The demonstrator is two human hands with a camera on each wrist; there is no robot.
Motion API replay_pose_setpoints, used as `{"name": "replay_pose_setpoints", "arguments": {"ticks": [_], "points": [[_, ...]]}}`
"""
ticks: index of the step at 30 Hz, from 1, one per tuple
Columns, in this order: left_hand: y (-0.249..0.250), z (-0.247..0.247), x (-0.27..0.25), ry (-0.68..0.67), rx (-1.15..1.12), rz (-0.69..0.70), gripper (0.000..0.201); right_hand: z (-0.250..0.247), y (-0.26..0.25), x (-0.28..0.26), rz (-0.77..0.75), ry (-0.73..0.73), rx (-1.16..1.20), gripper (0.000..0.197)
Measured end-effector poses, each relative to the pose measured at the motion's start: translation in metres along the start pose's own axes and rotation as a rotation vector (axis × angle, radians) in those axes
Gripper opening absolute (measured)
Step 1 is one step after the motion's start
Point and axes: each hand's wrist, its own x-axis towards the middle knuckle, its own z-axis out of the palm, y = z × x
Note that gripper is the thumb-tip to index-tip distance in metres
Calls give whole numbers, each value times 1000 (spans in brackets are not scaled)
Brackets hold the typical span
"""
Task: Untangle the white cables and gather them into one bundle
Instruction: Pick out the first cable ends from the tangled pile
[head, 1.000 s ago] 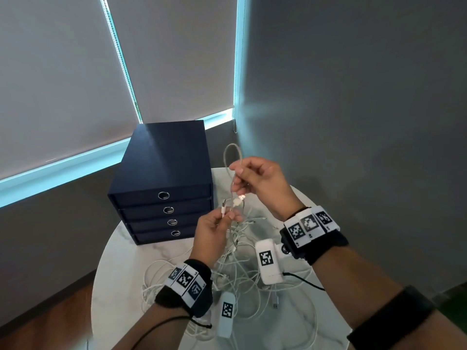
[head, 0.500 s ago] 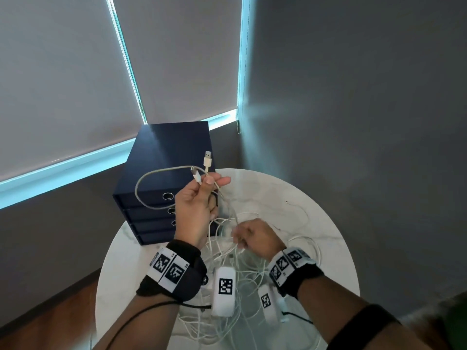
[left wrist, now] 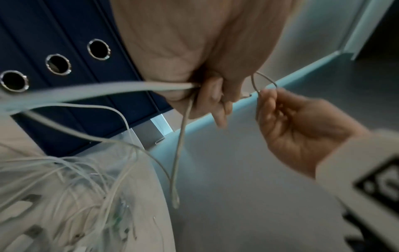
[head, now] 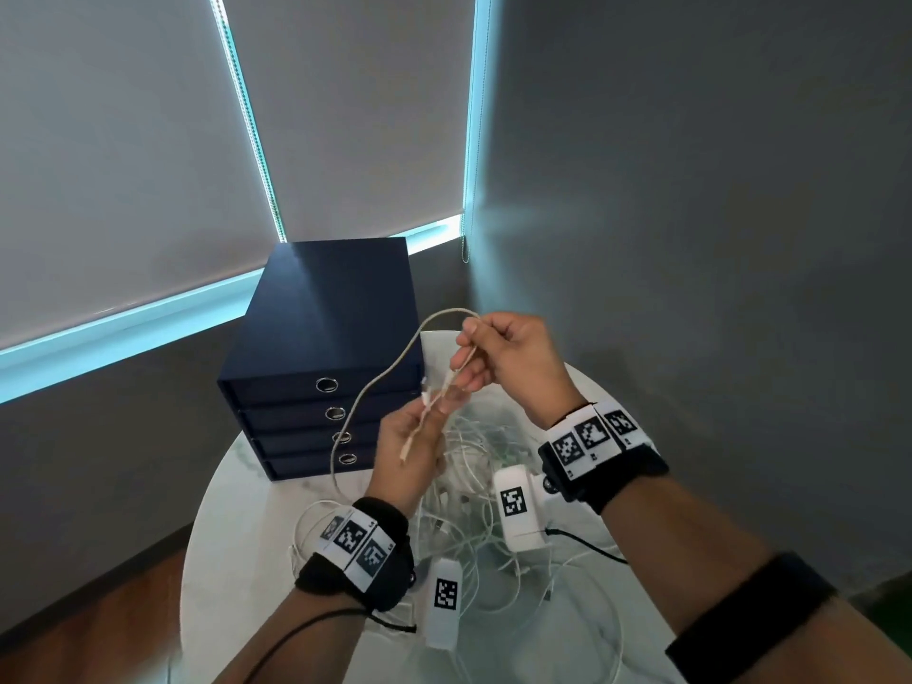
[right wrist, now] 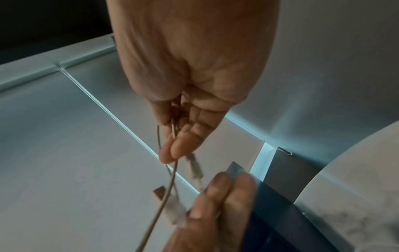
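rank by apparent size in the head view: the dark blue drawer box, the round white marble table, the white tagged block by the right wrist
1. round white marble table
2. dark blue drawer box
3. white tagged block, though it sits nearer the camera

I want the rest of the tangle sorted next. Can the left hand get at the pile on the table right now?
Probably not yet: the left hand grips the lifted cable. The pile lies uncovered just below it, so reaching it looks easy once that cable goes.
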Motion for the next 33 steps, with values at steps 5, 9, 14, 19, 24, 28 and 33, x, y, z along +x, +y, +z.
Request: {"name": "replay_pose_setpoints", "arguments": {"ticks": [5,9,14,19,24,28,33], "points": [[-12,0,-9,-52,83,-49,24,-12,-2,7,-44,56,-34,25],[-33,-28,-14,117,99,-112,28,-66,1,14,-39,285,-163,25],[-40,-48,-13,281,-2,-177,30,-175,23,14,101,581,-670,30],[-30,-40,-10,244,-151,-203,34,-235,60,-23,505,769,-778,28],[-25,-8,-5,92,-280,-220,35,-160,82,-42,244,351,-618,14],[-18,22,1,91,-334,-199,32,-51,87,-57,193,-239,-273,29],[0,10,7,208,-405,-97,30,6,113,-74,279,-329,-97,11]]}}
